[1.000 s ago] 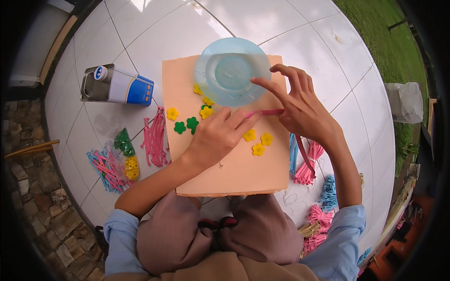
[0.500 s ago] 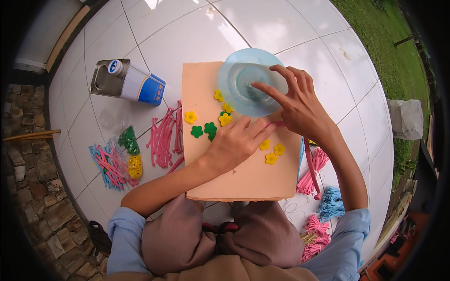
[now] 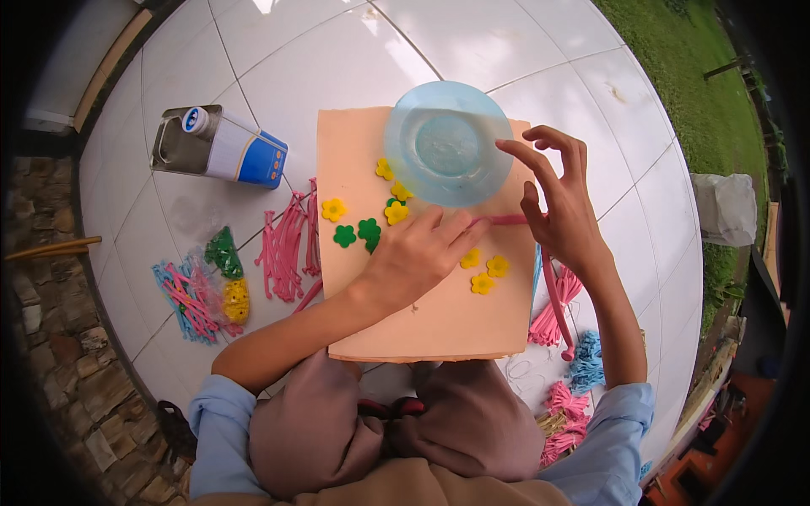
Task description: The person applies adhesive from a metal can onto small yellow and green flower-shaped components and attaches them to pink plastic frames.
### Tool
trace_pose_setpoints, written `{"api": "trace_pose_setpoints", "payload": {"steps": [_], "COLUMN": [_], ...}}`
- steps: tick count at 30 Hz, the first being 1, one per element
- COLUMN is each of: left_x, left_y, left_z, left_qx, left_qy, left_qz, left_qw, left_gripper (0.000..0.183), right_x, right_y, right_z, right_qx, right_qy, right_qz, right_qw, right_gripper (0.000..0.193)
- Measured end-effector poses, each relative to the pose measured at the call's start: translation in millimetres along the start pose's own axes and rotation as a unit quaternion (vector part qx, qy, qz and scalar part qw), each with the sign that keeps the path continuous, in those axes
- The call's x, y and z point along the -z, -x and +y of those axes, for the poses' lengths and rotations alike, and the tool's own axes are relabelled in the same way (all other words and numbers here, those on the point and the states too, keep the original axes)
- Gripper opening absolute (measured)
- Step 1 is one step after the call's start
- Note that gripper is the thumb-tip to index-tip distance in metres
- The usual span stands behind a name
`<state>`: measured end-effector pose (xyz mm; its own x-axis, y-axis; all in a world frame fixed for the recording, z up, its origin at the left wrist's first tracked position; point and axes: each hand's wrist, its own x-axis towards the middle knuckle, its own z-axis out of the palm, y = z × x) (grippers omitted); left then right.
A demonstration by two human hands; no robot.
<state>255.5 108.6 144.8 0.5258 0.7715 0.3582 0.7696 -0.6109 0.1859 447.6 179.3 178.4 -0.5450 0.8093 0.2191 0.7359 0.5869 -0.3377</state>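
My left hand [image 3: 419, 255] rests over the tan board [image 3: 405, 329], thumb and fingers closed on one end of a pink strap [image 3: 509, 220]. From there the strap runs right, passes by my right hand and hangs over the board's edge to a knobbed end. My right hand [image 3: 564, 207] is raised with its thumb and fingers apart, near the rim of the pale blue glass plate [image 3: 449, 187]. Whether its palm touches the strap is hidden. Yellow flower pieces [image 3: 482, 283] and green flower pieces [image 3: 344, 235] lie about my left hand.
A metal can [image 3: 224, 148] with a blue-and-white side stands on the tiles at left. Pink straps [image 3: 285, 253] and small bags of green pieces [image 3: 223, 253] and yellow pieces [image 3: 236, 301] lie below it. Pink bundles [image 3: 553, 316] and blue bundles [image 3: 585, 363] lie at right.
My right hand has drawn back to the right from over the plate, its fingers still spread. My left hand keeps its hold on the strap. The whole view has shifted slightly.
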Motion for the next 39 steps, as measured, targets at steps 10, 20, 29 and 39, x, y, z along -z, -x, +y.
{"api": "trace_pose_setpoints", "payload": {"steps": [10,20,29,39], "left_x": [-2.0,0.3,1.8,1.4], "left_y": [2.6,2.3,0.4,0.4], "left_z": [-1.6,-1.4,-0.4,-0.3], "left_qx": [0.001,0.011,0.014,0.014], "left_qy": [0.007,0.015,0.027,0.032], "left_qz": [0.003,-0.012,-0.018,-0.009], "left_qw": [1.000,1.000,0.999,0.999], "left_gripper": [0.050,0.050,0.051,0.051], "right_x": [-1.6,8.2,10.7,7.8], "right_y": [13.3,20.6,43.8,45.6], "right_z": [0.5,2.2,3.3,6.8], "right_qx": [0.057,0.051,0.120,0.159], "right_qy": [0.063,-0.018,0.019,0.076], "right_qz": [0.020,0.089,-0.017,-0.042], "right_qw": [0.996,0.995,0.993,0.984], "right_gripper": [0.055,0.042,0.042,0.046]}}
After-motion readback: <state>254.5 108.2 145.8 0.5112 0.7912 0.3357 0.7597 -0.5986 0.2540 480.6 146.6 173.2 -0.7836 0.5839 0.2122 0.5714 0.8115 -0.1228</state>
